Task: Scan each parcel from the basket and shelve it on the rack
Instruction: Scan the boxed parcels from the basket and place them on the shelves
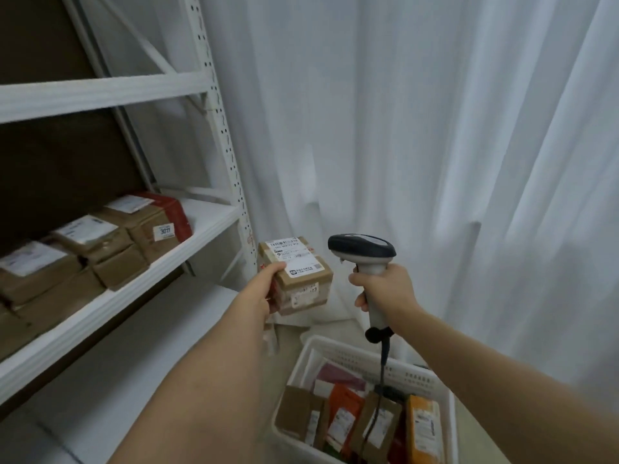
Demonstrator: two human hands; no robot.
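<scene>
The small parcel (296,274), label up, sits pinched in the left hand (264,289) above the basket (311,354); the right hand (390,288) grips the scanner (363,251) beside it. She should tip the barcode toward the scanner's nose.

Two bare forearms enter from the lower edge of the view, each ending in a bare hand. The left hand (259,291) and the right hand (390,289) carry no gloves, rings, watches or bands on the parts in view. No sleeve covers either arm up to the frame's edge; both are uncovered from wrist to elbow region. One left fingertip shows what may be a reddish nail, too blurred to confirm.
</scene>
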